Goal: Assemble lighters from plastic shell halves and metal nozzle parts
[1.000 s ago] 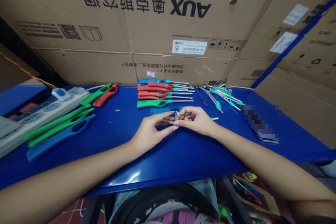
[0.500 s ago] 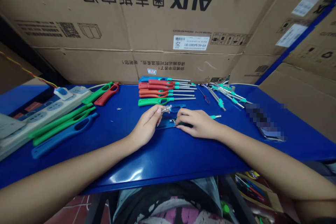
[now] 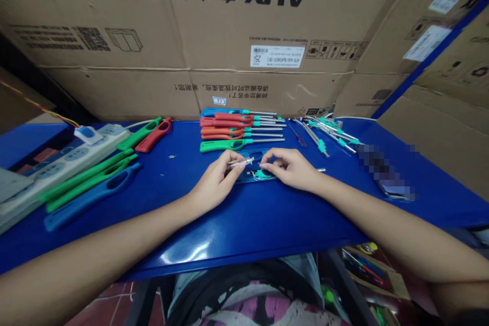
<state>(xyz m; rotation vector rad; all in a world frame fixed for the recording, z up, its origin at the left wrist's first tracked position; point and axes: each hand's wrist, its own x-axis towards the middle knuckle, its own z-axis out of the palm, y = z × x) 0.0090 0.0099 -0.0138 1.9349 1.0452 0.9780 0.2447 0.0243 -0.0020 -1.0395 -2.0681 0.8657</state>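
on the blue table (image 3: 206, 234), beneath the hands, an open blue shell (image 3: 247, 179) bears a teal mechanism (image 3: 263, 174); left hand (image 3: 212, 179) pinches a clear piece (image 3: 235, 163), not yet in it; right hand's (image 3: 293, 169) grip, cannot tell; lighters (image 3: 221, 131) behind look complete

"What backs the blue table (image 3: 171, 178)?"
"Cardboard (image 3: 214, 30), printed 'AUX' upside down; a second panel (image 3: 431, 137) stands at right."
"And the floor?"
"Red tiles (image 3: 101, 310), seen beside a dark leg (image 3: 141, 300)."
"Light?"
"A white glare (image 3: 187, 252) near the table's front edge."
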